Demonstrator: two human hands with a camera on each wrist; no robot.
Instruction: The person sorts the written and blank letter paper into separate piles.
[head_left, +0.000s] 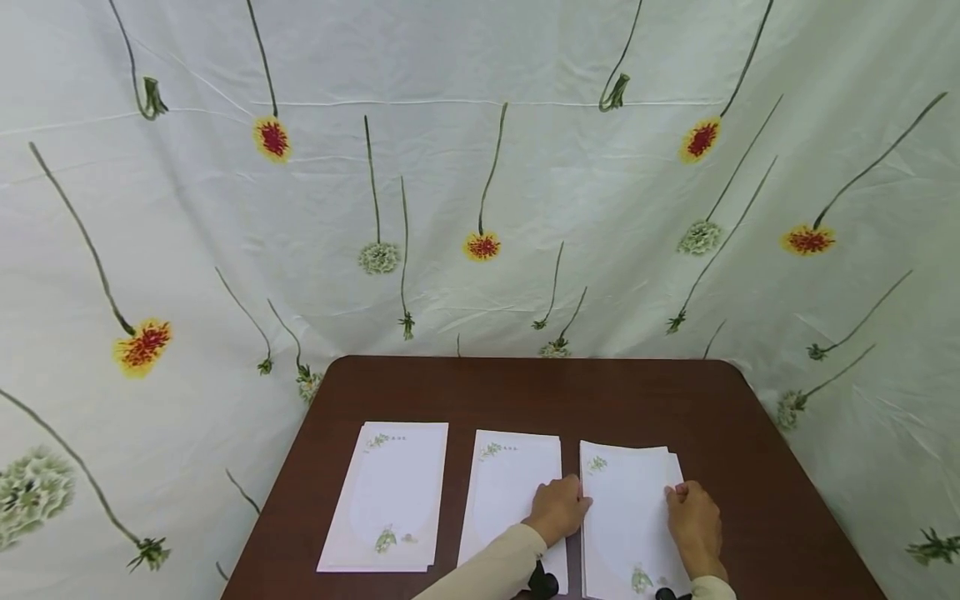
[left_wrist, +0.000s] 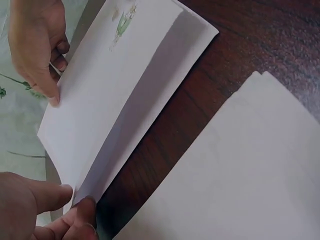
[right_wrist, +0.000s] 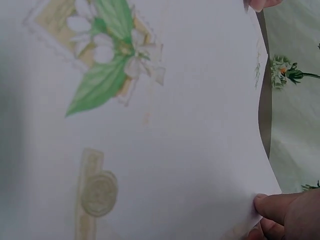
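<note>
At the right of the table lies a stack of white paper (left_wrist: 200, 35) with green flower prints. Its top sheet (head_left: 626, 517) is lifted a little, with a gap under its near long side in the left wrist view. My left hand (head_left: 558, 506) pinches that sheet's left edge between thumb and fingers. On the opposite edge, my right hand (head_left: 696, 525) pinches the sheet, its thumb (right_wrist: 272, 205) on top near a corner. A flower and a seal print (right_wrist: 100, 194) show on the sheet in the right wrist view.
A middle paper stack (head_left: 502, 500) lies under my left forearm, and another stack (head_left: 393, 500) lies farther left. All rest on a dark brown table (head_left: 525, 392). A pale flowered cloth (head_left: 450, 167) hangs behind and around the table.
</note>
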